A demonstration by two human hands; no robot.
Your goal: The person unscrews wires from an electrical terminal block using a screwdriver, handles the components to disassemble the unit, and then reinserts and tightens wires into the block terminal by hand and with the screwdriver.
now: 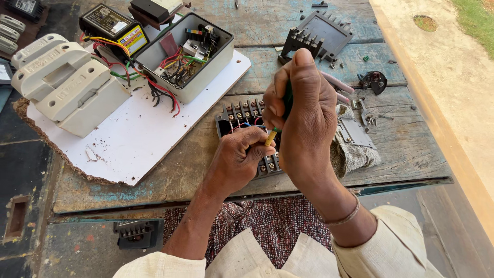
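A black terminal block [242, 113] with rows of screws and thin coloured wires lies on the worn wooden table [206, 170] right in front of me. My left hand [237, 157] rests on its near side, fingers curled over it and holding it down. My right hand [301, 110] is closed around a screwdriver [278, 123] with a green handle and yellow shaft, held upright with its tip down at the block, just beside my left fingers. The tip itself is hidden.
A white board [139, 139] at the left carries an open grey box [206, 77] full of wires and three white fuse carriers [62, 82]. A black cover plate [321, 33] lies at the back, with small screws, metal parts and a grey cloth [352, 152] to the right.
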